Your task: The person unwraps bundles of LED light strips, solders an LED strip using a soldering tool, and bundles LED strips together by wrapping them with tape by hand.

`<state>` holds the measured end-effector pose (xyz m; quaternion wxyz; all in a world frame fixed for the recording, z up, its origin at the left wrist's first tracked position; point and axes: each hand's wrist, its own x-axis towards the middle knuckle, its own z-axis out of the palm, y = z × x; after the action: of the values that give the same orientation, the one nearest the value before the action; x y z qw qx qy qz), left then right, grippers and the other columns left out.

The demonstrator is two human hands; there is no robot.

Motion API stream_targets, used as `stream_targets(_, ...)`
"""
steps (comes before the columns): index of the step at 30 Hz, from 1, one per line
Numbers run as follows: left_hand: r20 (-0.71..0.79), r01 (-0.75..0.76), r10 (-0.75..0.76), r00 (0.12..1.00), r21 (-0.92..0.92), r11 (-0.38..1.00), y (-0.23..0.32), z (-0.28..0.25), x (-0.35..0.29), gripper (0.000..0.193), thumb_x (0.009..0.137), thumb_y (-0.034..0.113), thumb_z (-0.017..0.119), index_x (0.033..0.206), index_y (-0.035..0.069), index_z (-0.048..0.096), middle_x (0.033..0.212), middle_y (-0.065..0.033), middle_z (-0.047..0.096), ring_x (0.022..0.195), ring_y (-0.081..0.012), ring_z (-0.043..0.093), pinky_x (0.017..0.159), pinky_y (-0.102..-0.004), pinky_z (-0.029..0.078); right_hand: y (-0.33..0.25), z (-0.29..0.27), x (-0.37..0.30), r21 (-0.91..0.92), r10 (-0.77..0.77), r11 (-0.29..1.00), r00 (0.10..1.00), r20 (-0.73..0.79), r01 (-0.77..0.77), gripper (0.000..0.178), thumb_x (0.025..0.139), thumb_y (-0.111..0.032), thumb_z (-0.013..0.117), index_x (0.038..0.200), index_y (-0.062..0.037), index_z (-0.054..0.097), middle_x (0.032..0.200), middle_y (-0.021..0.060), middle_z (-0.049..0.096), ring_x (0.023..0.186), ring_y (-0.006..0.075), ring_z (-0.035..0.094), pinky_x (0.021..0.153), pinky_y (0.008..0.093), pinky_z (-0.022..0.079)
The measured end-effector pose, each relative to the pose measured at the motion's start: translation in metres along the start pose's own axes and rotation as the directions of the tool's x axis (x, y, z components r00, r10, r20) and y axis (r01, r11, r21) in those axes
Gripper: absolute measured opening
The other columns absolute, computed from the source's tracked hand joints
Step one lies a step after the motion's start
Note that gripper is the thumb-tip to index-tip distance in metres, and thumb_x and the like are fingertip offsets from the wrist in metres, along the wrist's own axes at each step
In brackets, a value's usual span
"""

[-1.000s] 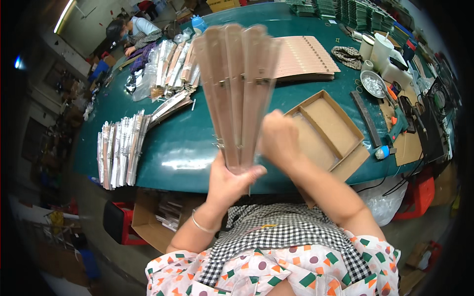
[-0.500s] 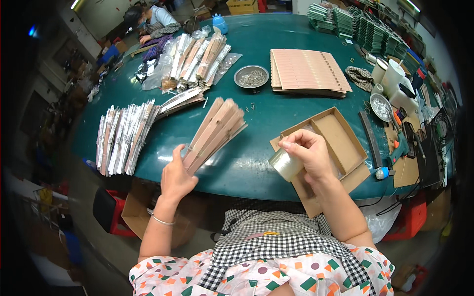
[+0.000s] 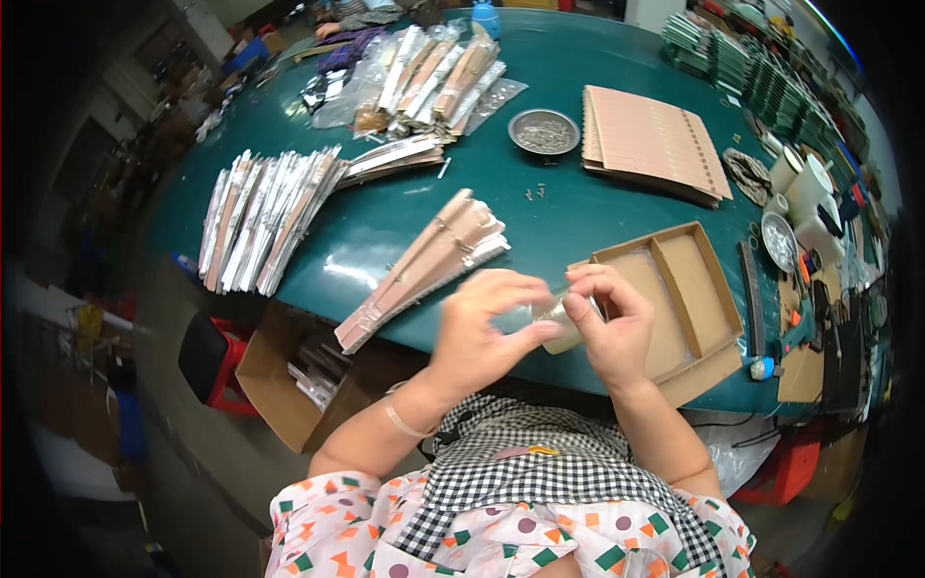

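Note:
A roll of clear tape [image 3: 566,337] is held in my right hand [image 3: 619,326], its thumb and fingers closed around it over the table's front edge. My left hand [image 3: 489,329] is close against the roll's left side, thumb and fingers apart and partly smeared by motion; whether it touches the tape cannot be made out. Left of my hands, a bundle of flat pinkish-brown strips [image 3: 416,275] with small metal fittings lies slantwise on the green table, its near end by the edge. Behind my right hand is an open cardboard box [image 3: 737,332] with a divider.
Silvery and brown strip bundles [image 3: 270,222] lie at the left, more [image 3: 434,82] beyond. A bowl of small metal parts [image 3: 544,132] and a stack of pinkish panels [image 3: 650,140] are farther back. Tools and a second bowl [image 3: 779,241] crowd the right side.
My left hand has let go of the strip bundle, which now lies on the table, and has moved right to the tape roll. My right hand still holds the roll.

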<state>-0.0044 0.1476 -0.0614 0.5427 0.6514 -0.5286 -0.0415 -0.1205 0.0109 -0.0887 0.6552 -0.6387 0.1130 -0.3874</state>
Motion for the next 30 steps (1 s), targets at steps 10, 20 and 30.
stream_targets(10, -0.124, 0.178, -0.172, 0.977, 0.037, 0.983, -0.021, 0.033, -0.007, 0.008, 0.081, -0.003, 0.066, 0.082, -0.002, 0.058, 0.077, -0.0095, 0.066, 0.067, -0.0141, 0.062, 0.057, -0.0281, 0.049, 0.019, -0.005, -0.009, -0.388, -0.027, 0.921, 1.000, -0.005, 0.023, 0.060, 0.073, -0.013, 0.082, 0.127, -0.0025, 0.059, 0.107, 0.0117, 0.065, 0.098, 0.0185, 0.061, 0.085, 0.0306, 0.047)
stream_targets(20, -0.402, 0.302, -0.265, 0.876, 0.029, 0.953, -0.090, -0.087, 0.055, 0.008, 0.091, 0.004, 0.058, 0.083, 0.002, 0.054, 0.066, -0.0046, 0.056, 0.054, -0.0101, 0.054, 0.048, -0.0259, 0.044, -0.008, 0.002, 0.019, 0.070, 0.239, 0.943, 0.811, 0.535, -0.324, 0.084, 0.066, -0.006, 0.080, 0.142, -0.0147, 0.046, 0.130, 0.0103, 0.049, 0.122, 0.0197, 0.048, 0.107, 0.0351, 0.034)
stream_targets(30, -0.012, 0.315, -0.384, 0.923, 0.596, 0.738, -0.203, -0.083, 0.055, 0.016, 0.076, 0.014, 0.072, 0.078, 0.002, 0.062, 0.078, -0.0195, 0.066, 0.074, -0.0357, 0.065, 0.068, -0.0402, 0.051, 0.063, 0.046, 0.050, -0.534, 0.370, 0.837, 0.840, 0.397, -0.117, 0.050, 0.073, -0.024, 0.079, 0.119, -0.0150, 0.063, 0.114, 0.0163, 0.057, 0.112, 0.0294, 0.054, 0.098, 0.0373, 0.044)
